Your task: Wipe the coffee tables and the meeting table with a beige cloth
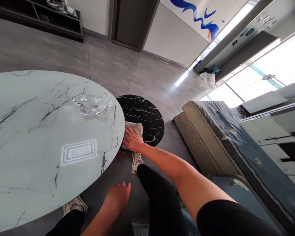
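My right hand [133,139] lies flat on a folded beige cloth [139,127], fingers spread and pressing it down. Under the cloth is a low round black marble-pattern table [147,114], partly covered by the edge of the larger white marble-pattern table [44,131]. My left hand [118,193] hangs over the floor by the white table's near edge. Its fingers are loosely bent and partly turned from view, and I see nothing in it. A clear glass dish [92,104] with pointed corners stands on the white table.
Right of the black table is a beige upholstered block with a plastic-covered blue-grey top [218,121]. Behind stands a low dark cabinet [56,26], near a dark door [130,23]. My shoes [137,161] are on the grey floor below the tables.
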{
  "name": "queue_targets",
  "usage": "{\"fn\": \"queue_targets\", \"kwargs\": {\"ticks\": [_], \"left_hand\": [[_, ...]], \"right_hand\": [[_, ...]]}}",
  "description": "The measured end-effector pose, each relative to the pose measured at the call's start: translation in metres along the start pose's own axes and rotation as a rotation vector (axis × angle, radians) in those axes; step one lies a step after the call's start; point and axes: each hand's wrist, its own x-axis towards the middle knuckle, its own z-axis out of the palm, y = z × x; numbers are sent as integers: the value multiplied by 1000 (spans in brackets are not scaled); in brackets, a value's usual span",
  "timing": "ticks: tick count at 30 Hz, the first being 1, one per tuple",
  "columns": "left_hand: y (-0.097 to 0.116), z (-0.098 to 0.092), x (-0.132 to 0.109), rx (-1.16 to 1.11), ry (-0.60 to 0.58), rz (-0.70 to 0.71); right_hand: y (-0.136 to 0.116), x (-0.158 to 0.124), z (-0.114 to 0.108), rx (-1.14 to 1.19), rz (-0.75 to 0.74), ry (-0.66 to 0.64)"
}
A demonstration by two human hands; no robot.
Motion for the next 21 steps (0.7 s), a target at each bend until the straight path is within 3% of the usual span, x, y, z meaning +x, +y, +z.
{"fn": "queue_targets", "kwargs": {"ticks": [6,11,16,21], "left_hand": [[2,7,7,101,-6,55],[0,8,15,104,-83,69],[4,-3,12,97,-60,53],[5,-4,6,104,-58,40]], "right_hand": [[-22,-24,3,-22,16,26],[-15,-45,16,-61,-59,58],[34,-98,23,-30,-89,46],[117,-162,22,58,181,65]]}}
